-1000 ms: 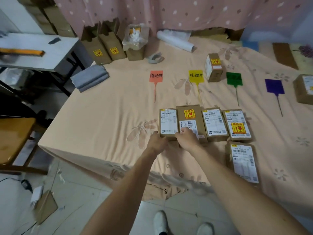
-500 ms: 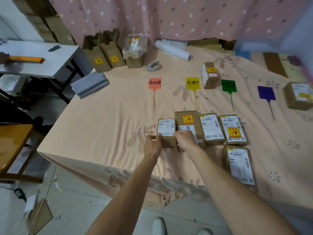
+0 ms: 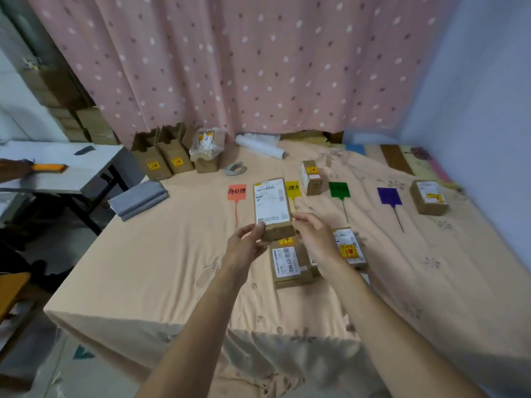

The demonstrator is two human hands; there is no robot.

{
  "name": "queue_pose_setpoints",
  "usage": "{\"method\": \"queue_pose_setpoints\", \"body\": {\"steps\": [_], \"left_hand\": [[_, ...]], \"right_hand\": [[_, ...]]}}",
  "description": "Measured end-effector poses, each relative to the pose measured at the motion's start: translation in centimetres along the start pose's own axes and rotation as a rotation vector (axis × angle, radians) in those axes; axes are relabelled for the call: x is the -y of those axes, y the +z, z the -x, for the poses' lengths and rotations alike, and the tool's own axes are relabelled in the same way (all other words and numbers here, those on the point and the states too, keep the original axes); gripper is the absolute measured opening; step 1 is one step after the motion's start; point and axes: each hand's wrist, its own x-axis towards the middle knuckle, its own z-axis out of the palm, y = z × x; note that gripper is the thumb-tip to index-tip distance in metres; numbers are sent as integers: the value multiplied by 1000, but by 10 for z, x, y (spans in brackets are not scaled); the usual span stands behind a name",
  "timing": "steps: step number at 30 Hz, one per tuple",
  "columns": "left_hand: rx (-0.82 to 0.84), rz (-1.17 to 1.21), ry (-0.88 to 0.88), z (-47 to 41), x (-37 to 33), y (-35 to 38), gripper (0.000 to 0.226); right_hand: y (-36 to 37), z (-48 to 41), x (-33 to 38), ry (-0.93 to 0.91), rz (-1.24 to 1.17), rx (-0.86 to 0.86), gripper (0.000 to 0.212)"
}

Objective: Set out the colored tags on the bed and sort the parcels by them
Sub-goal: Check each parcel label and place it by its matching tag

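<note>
I am holding one small cardboard parcel [image 3: 271, 209] above the bed [image 3: 161, 262], my left hand [image 3: 247, 244] and right hand [image 3: 313, 235] each pinching a lower corner. It is looking light and stiff, best gripped at its edges. I am counting four tags: red [image 3: 236, 192], yellow [image 3: 293, 188], green [image 3: 339, 190], purple [image 3: 389, 196].

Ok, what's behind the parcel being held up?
The yellow tag shows beside the held parcel; its left part and some writing are covered. The red tag is unobstructed.
</note>
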Motion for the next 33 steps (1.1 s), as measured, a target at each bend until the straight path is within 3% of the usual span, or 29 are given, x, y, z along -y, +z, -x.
{"method": "queue_pose_setpoints", "body": {"steps": [3, 8, 10, 16, 20, 24, 26, 29, 31, 33], "left_hand": [[118, 30, 65, 18, -26, 23, 49], [149, -91, 197, 38, -50, 59, 59], [125, -178, 280, 47, -51, 74, 62], [-145, -539, 630, 82, -21, 125, 77], [-157, -622, 689, 87, -7, 144, 77], [53, -324, 500, 73, -9, 134, 61], [163, -161, 326, 64, -13, 127, 50], [339, -1, 125, 56, -12, 122, 40], [403, 49, 62, 58, -10, 125, 42], [440, 105, 1, 63, -8, 129, 55]], "right_hand": [[-26, 13, 24, -95, -5, 6, 19], [-60, 24, 55, -140, -92, 22, 20], [-67, 26, 60, -52, -220, 23, 17], [-72, 32, 45, 285, -749, 107, 36], [-81, 38, 36, 294, -897, 143, 45], [-93, 37, 40, 109, -652, -80, 36], [-94, 40, 39, -38, -384, -208, 43], [-88, 50, 31, -406, 114, -460, 61], [-78, 57, 26, -576, 295, -544, 69], [-69, 64, 22, -634, 415, -607, 70]]}}
